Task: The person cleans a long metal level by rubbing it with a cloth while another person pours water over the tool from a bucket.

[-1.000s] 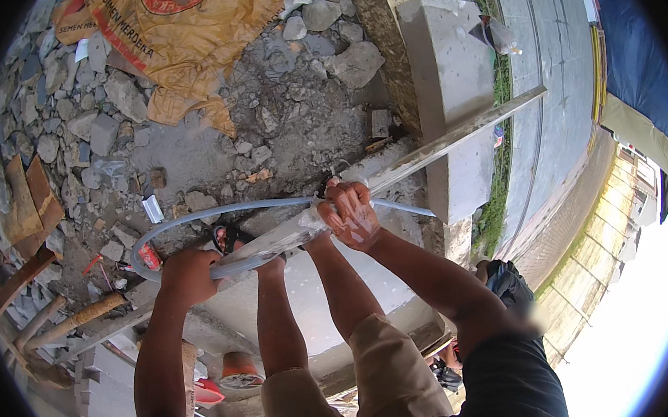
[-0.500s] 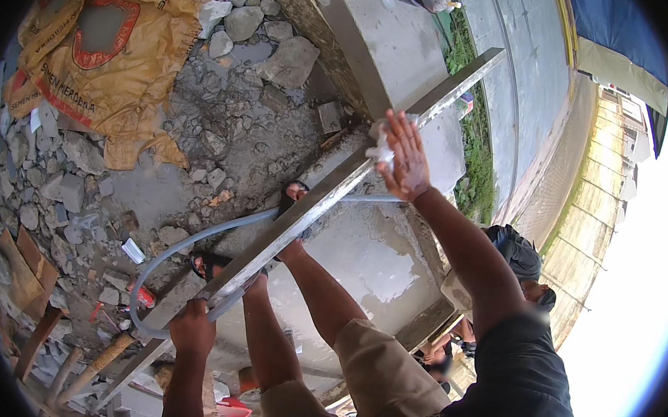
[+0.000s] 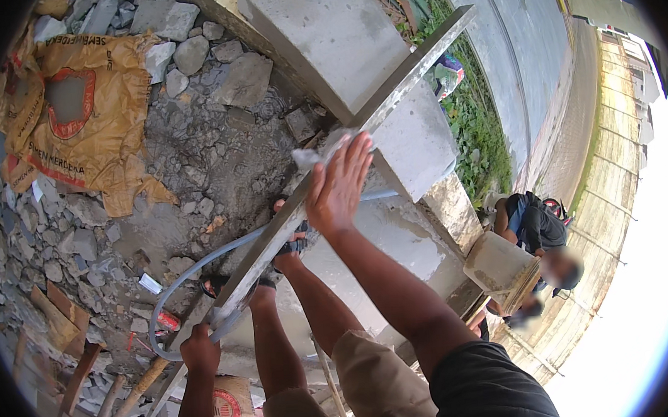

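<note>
L hand (image 3: 200, 349) clenched round lower end of 1 long grey bar (image 3: 416, 59), which slants up R across the view. R hand (image 3: 340, 181) flat at mid-bar, fingers straight, unclenched; blurred pale wad (image 3: 307, 158) beside it, can't tell if pinned. 1 hose (image 3: 187, 274) loops behind bar. Bar crosses in front of 1 concrete post (image 3: 338, 42) & partly hides 2 sandalled feet. Further out: rubble, 1 red can (image 3: 169, 321), 1 brown sack (image 3: 111, 123) upper L, 2 other ppl R, partly seen.
</note>
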